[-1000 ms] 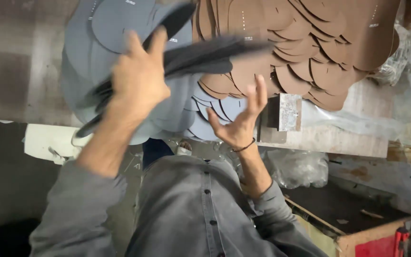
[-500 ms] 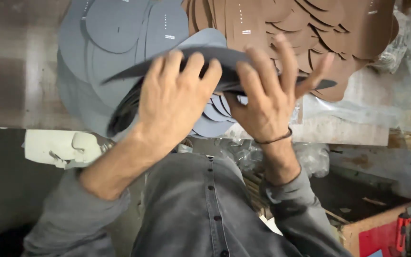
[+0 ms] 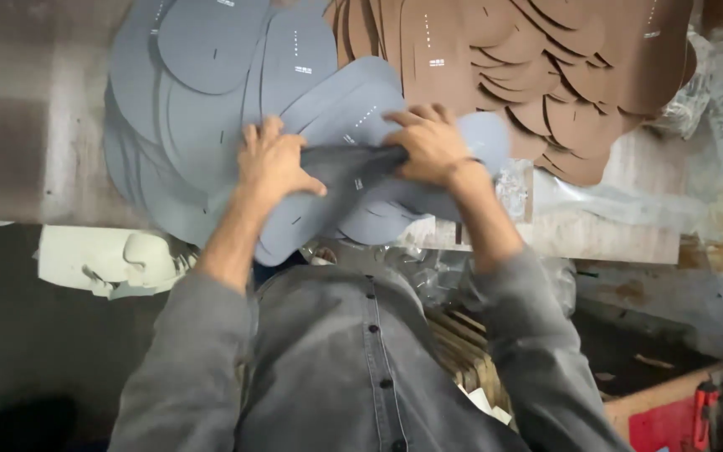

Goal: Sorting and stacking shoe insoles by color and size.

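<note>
A bunched stack of grey cut pieces (image 3: 353, 167) is gripped at its 2 ends, by the left hand (image 3: 274, 163) and the right hand (image 3: 430, 144), both closed around it, above the grey pile (image 3: 186, 100) on the worktable (image 3: 612, 226), beside the brown cut pieces (image 3: 562, 75).

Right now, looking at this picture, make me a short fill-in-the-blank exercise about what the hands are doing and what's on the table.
1. Both hands grip a bundle of cut sheets coloured ____.
2. The pile of cut pieces at the upper right is ____.
3. The left hand and right hand hold ____ bundle.
4. The person's sleeves are ____.

Missing words: grey; brown; the same; grey
</note>
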